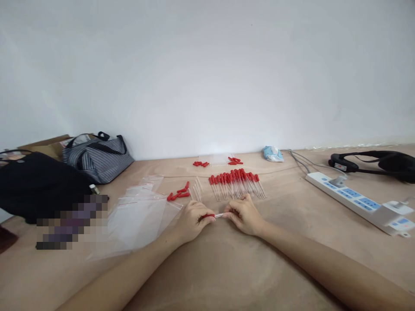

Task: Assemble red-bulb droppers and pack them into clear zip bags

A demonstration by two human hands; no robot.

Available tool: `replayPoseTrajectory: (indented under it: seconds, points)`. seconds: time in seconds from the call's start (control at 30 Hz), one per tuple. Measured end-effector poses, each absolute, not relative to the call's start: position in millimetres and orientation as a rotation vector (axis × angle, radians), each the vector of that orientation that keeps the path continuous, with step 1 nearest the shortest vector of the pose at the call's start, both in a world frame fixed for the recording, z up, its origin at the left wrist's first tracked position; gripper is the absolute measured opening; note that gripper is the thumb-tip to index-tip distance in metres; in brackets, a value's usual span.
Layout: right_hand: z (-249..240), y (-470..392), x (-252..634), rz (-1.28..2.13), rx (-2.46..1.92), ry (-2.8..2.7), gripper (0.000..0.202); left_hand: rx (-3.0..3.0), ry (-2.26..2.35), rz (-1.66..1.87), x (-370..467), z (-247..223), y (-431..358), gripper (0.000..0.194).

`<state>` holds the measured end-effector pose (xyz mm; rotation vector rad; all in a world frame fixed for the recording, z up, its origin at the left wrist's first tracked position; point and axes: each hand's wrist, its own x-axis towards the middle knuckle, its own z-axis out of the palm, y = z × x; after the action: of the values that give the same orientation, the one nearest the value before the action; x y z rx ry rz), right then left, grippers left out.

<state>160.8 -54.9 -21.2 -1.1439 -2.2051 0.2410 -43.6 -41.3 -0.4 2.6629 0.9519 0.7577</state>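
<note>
My left hand (pixel 196 219) is closed on a red rubber dropper bulb (pixel 210 215). A clear dropper tube (pixel 219 215) runs from the bulb to my right hand (pixel 244 214), which pinches its other end. Whether the tube sits inside the bulb is hidden by my fingers. Just beyond my right hand lies a row of droppers with red bulbs (pixel 233 177), tubes pointing towards me. Loose red bulbs (pixel 179 194) and several bare clear tubes (pixel 197 189) rest beyond my left hand. Farther back are more red bulbs (pixel 235 161) and a row of clear tubes (pixel 218 162).
Clear zip bags (pixel 136 218) are spread at left. Behind them stand a striped bag (pixel 97 157) and a black bag (pixel 42 185). On the right lie a white power strip (pixel 353 198), a black strapped device (pixel 389 164) and a blue tissue pack (pixel 272 153).
</note>
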Motion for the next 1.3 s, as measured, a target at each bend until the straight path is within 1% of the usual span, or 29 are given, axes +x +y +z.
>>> replayPoseTrajectory:
  seconds: [0.27, 0.53, 0.63, 0.83, 0.87, 0.97, 1.0, 1.03, 1.1, 1.2, 1.3]
  points:
    - [-20, -62, 154, 0.118, -1.159, -2.218, 0.021, 2.751, 0.956, 0.857, -42, -3, -44, 0.019]
    - [-20, -62, 145, 0.211, -1.231, -2.249, 0.023, 2.747, 0.946, 0.732, -42, 2, -47, 0.021]
    - [-13, -61, 144, 0.243, -1.238, -2.272, 0.024, 2.711, 0.978, 0.754, -42, 1, -45, 0.019]
    - [5, -62, 152, 0.138, -1.193, -2.422, 0.017, 2.676, 1.051, 0.810, -47, -3, -38, 0.015]
    - [6, -61, 154, 0.122, -1.216, -2.431, 0.016, 2.663, 1.085, 0.851, -48, -4, -37, 0.014]
    - [6, -50, 156, 0.158, -1.397, -2.297, 0.016, 2.527, 1.336, 1.092, -53, -7, -33, 0.022]
    - [6, -44, 155, 0.188, -1.477, -2.207, 0.016, 2.476, 1.424, 1.130, -54, -8, -32, 0.019]
    - [5, -37, 154, 0.214, -1.553, -2.112, 0.017, 2.443, 1.486, 1.115, -56, -8, -32, 0.014]
    - [4, -23, 147, 0.218, -1.668, -1.960, 0.018, 2.437, 1.532, 0.965, -58, -9, -31, 0.009]
    - [2, -3, 130, 0.116, -1.795, -1.846, 0.020, 2.449, 1.524, 0.764, -58, -8, -31, 0.009]
    - [1, 10, 112, 0.047, -1.922, -1.792, 0.021, 2.457, 1.531, 0.712, -57, -8, -32, 0.013]
